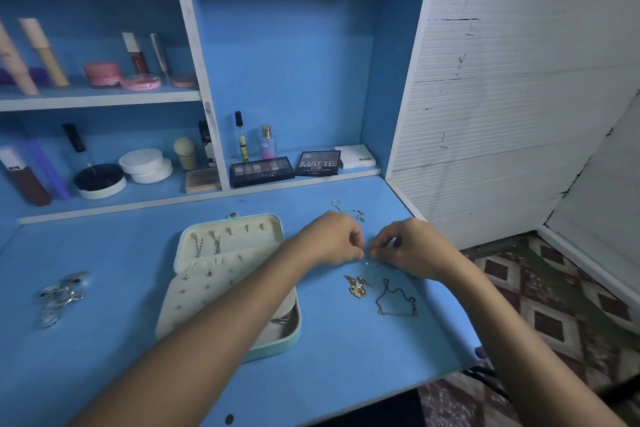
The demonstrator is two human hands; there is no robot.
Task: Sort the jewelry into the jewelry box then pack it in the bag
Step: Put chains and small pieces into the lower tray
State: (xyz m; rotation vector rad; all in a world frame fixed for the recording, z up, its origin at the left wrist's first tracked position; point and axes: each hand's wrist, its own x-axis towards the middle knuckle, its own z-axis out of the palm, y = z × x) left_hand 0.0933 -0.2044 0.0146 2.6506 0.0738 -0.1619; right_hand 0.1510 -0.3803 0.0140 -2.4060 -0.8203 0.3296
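Observation:
An open pale-green jewelry box [228, 246] lies on the blue desk [104, 340], with chains hung in its lid and studs on its cream panel. My left hand [332, 239] and my right hand [412, 246] meet to the right of the box, fingertips pinched together on a tiny sparkling earring [366, 262] just above the desk. A gold pendant piece [356, 286] and a dark chain [396, 298] lie below my hands. A silver chain [349, 211] lies behind them. Several silver rings [60, 295] sit far left. No bag is in view.
Eyeshadow palettes [261, 172] and small perfume bottles [266, 142] stand at the back of the desk. Shelves at the left hold cosmetics [104, 74]. The desk's right edge [446, 277] drops to a patterned floor [554, 305].

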